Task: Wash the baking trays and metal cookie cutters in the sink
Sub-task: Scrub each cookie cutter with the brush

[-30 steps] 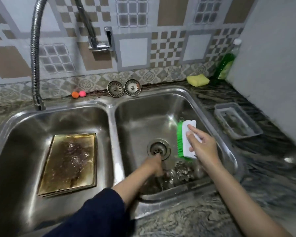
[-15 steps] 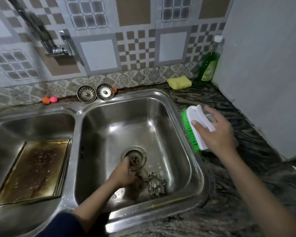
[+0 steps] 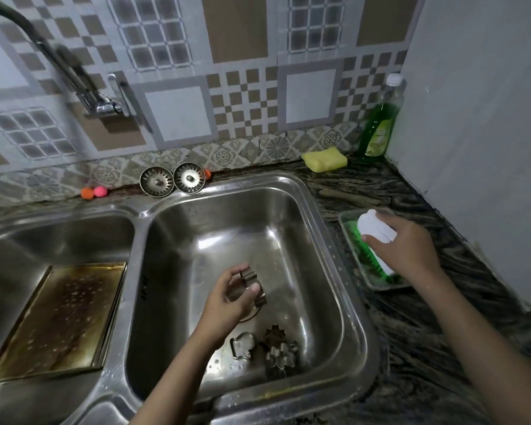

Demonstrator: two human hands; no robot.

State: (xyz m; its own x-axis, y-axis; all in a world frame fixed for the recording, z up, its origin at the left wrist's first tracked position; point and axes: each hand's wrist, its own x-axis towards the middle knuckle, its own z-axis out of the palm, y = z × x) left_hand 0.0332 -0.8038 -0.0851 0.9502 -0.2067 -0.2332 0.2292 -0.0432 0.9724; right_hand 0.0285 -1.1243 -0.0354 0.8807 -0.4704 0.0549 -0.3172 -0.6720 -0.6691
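- The left hand (image 3: 227,299) is over the middle of the right basin (image 3: 292,228) of the steel sink, above the drain.
- Its fingers (image 3: 238,271) are curled and, with the thumb, pinch a metal cookie cutter (image 3: 253,285); the cutter's exact shape is hard to make out.
- The right hand (image 3: 408,246) is out over the dark stone tabletop (image 3: 411,332) to the right of the sink.
- Its fingers (image 3: 377,239) are wrapped round the white back of a scrubbing brush (image 3: 376,240), whose green bristles point down and to the left.
- The brush is over a shallow clear tray (image 3: 350,231) that sits on the tabletop just beside the sink's right rim; the bristles look to be inside the tray, though I cannot tell whether they touch its floor.
- More cookie cutters (image 3: 276,348) lie on the floor of the right basin near its front wall: one rounded cutter on the left and a small cluster of flower-like ones just beside it.
- A baking tray (image 3: 62,317), browned and stained and beaded with water, lies flat in the left basin (image 3: 19,240).
- Two round metal strainers (image 3: 172,180) lean against the tiled wall on the ledge behind the sink, touching each other.
- Two small balls (image 3: 94,192), one orange and one pink, sit on that ledge to the left of the strainers.
- A yellow sponge (image 3: 324,159) rests on the tabletop in the back right corner, next to a bottle (image 3: 379,124) of green liquid with a white cap.
- A tap (image 3: 105,107) is fixed to the wall above the left basin.
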